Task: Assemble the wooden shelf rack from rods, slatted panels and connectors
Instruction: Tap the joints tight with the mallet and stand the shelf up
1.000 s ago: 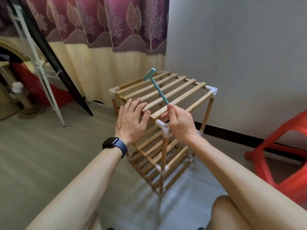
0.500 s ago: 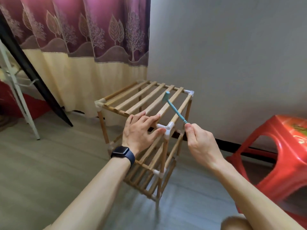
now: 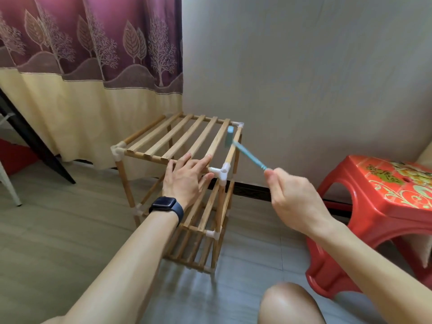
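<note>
Right hand point(image 3: 294, 202) grips hammer point(image 3: 249, 155) near red stool point(image 3: 364, 206); left hand point(image 3: 184, 180) flat on rack point(image 3: 145, 156).

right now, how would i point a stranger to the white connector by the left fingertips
Start at the wooden rack beside the red stool. At its top near-right corner sits the white connector, just past the left hand's fingertips; no other connector has a hand beside it.
</note>
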`<action>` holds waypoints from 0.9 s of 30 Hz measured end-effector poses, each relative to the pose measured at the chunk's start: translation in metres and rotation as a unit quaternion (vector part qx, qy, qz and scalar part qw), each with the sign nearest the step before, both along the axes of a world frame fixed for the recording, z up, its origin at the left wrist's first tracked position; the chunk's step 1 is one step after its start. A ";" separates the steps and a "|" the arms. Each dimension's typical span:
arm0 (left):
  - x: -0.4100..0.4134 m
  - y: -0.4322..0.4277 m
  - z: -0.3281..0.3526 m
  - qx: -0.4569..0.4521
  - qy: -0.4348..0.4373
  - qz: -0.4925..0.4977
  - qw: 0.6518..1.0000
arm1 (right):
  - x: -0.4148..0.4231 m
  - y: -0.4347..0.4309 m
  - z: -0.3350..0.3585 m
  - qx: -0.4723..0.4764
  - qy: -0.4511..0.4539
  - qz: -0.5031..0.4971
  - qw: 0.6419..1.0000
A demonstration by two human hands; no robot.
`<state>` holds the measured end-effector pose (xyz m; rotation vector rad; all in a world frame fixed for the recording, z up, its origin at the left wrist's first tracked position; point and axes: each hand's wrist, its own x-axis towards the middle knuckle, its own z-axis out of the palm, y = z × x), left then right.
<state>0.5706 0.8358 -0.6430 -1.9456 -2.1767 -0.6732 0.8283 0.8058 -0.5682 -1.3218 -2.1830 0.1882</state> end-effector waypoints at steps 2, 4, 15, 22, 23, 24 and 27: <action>0.003 0.000 0.001 -0.007 0.001 0.003 1.000 | -0.001 -0.003 -0.004 0.065 0.136 0.023 0.988; 0.004 0.000 0.001 -0.012 0.001 0.004 1.000 | -0.005 -0.003 -0.015 0.049 0.105 0.011 0.993; 0.002 -0.004 0.002 -0.023 0.003 0.001 1.000 | -0.004 -0.005 -0.033 -0.113 -0.031 -0.033 0.993; 0.003 -0.005 0.002 -0.033 0.001 -0.004 0.999 | -0.002 -0.009 -0.035 -0.121 -0.062 -0.046 0.990; 0.004 -0.007 0.001 -0.040 0.000 -0.011 0.999 | 0.001 -0.010 -0.035 -0.100 -0.024 -0.046 0.994; 0.004 -0.010 0.001 -0.041 -0.010 -0.017 0.999 | 0.003 -0.009 -0.033 -0.081 0.024 -0.050 0.995; -0.005 -0.023 0.000 -0.016 -0.085 -0.047 0.995 | 0.006 -0.005 -0.027 -0.058 0.067 -0.044 0.995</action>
